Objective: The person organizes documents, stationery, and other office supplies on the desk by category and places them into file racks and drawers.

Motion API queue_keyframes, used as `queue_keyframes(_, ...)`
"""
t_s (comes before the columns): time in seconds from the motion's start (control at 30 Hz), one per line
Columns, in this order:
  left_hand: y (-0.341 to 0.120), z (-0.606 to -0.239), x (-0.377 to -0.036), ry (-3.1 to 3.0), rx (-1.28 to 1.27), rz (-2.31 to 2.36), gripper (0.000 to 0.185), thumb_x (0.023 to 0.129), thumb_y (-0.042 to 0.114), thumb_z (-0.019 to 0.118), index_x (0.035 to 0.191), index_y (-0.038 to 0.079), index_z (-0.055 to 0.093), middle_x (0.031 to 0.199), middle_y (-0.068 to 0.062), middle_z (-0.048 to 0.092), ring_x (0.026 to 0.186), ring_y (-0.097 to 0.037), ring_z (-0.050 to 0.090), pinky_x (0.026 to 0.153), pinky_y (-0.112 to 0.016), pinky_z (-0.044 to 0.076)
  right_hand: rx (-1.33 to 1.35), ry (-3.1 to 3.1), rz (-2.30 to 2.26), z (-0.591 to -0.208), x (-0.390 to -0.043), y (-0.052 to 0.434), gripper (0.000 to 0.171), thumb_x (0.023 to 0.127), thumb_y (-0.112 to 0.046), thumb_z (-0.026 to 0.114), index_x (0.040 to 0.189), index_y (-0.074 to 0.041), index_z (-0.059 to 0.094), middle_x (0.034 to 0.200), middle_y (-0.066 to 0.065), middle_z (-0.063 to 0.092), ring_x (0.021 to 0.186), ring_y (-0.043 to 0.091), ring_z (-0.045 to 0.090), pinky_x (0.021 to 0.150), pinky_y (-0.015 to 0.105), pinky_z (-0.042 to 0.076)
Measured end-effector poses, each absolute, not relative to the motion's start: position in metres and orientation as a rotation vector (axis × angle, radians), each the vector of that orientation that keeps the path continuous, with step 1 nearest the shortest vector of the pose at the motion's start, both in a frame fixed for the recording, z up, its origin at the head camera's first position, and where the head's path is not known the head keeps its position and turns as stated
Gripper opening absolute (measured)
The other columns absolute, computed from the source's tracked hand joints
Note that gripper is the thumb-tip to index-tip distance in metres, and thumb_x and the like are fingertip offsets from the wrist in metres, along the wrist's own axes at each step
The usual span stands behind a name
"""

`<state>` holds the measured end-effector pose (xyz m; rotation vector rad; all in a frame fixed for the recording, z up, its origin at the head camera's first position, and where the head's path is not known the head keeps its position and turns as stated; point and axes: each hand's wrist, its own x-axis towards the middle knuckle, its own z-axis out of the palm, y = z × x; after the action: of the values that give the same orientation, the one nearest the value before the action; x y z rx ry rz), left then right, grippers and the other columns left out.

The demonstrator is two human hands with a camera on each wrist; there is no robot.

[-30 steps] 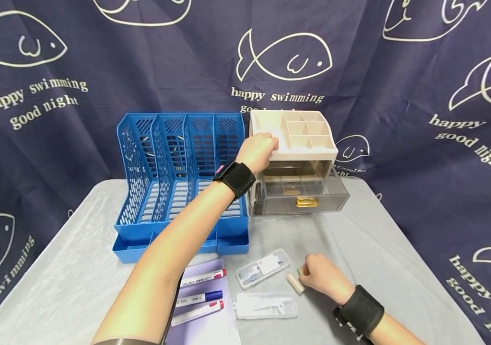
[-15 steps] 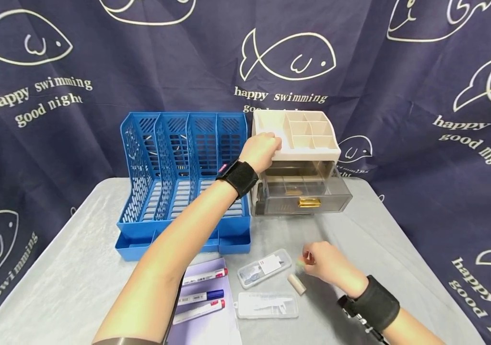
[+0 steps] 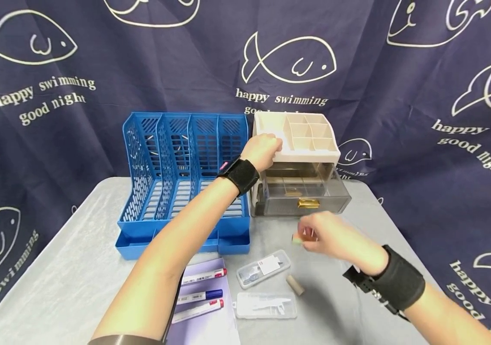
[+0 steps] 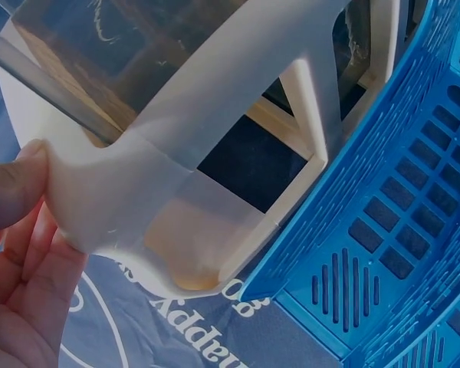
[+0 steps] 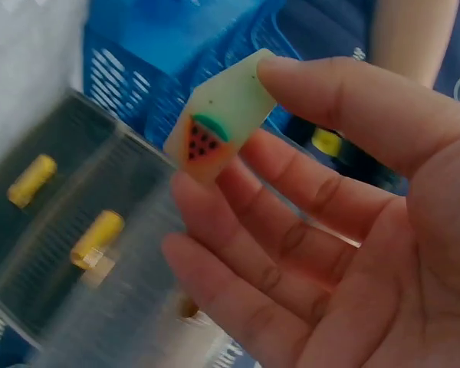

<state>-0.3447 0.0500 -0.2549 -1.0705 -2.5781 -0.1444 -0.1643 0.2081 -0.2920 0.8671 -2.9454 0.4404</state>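
Note:
My left hand grips the front left edge of the white desktop organizer; the left wrist view shows the thumb on one side of the white rim and the fingers on the other. Below that top, a smoky clear drawer with a gold handle stands pulled out. In front of it, above the table, my right hand pinches a small pale green eraser with a watermelon slice printed on it. Its thumb and fingertips hold the eraser, and the other fingers are loosely bent.
A blue file rack stands left of the organizer. Nearer lie two clear plastic cases, a beige cylinder and a lilac folder bearing markers. A dark blue printed curtain hangs behind the table.
My right hand has lifted off the table beside the beige cylinder and moved away from me toward the drawer, carrying the eraser. The left hand keeps its grip on the organizer.

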Motion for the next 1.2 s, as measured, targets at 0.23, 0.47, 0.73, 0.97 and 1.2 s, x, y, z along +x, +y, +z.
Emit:
queue_keyframes(0.23,0.05,-0.253,-0.345,-2.575,-1.069,-0.129,0.023,0.081,0.0,0.065,0.103,0.008,0.067,0.102,-0.008,0.067,0.096,-0.023,0.063,0.084,-0.034,0.05,0.826,-2.88,0.358,-0.246,-0.187,0.204,0.015,0.074,-0.008,0.075,0.072,-0.015,0.062,0.064,-0.008,0.055,0.06,0.006,0.05,0.058,0.027,0.043)
queue_keyframes(0.47,0.05,-0.254,-0.345,-2.575,-1.051,-0.118,0.023,0.081,0.0,0.063,0.101,0.009,0.068,0.101,-0.007,0.067,0.095,-0.022,0.063,0.083,-0.034,0.05,0.834,-2.867,0.395,-0.232,-0.219,0.206,0.011,0.073,-0.006,0.074,0.073,-0.011,0.064,0.064,-0.005,0.054,0.061,0.011,0.05,0.06,0.029,0.042)
queue_keyframes(0.73,0.054,-0.254,-0.346,-2.566,-1.05,-0.113,0.021,0.08,-0.001,0.063,0.098,0.009,0.068,0.098,-0.007,0.067,0.092,-0.021,0.063,0.081,-0.033,0.049,0.807,-2.896,0.45,-0.236,-0.248,0.211,0.009,0.071,-0.002,0.072,0.072,-0.007,0.065,0.063,-0.003,0.056,0.061,0.011,0.051,0.06,0.028,0.042)
queue_keyframes(0.97,0.054,-0.255,-0.345,-2.59,-1.044,-0.091,0.025,0.078,0.0,0.066,0.101,0.01,0.068,0.101,-0.006,0.067,0.094,-0.021,0.063,0.082,-0.033,0.05,0.736,-2.956,0.436,-0.25,-0.271,0.214,0.007,0.067,-0.002,0.071,0.072,-0.006,0.067,0.061,-0.002,0.057,0.059,0.011,0.051,0.058,0.027,0.042)
queue_keyframes(1.2,0.054,-0.256,-0.345,-2.579,-1.049,-0.08,0.026,0.079,0.001,0.066,0.103,0.01,0.068,0.103,-0.006,0.067,0.096,-0.021,0.063,0.083,-0.032,0.05,0.691,-3.009,0.399,-0.264,-0.284,0.216,0.007,0.065,-0.004,0.071,0.072,-0.003,0.068,0.06,-0.001,0.059,0.058,0.013,0.052,0.058,0.028,0.044)
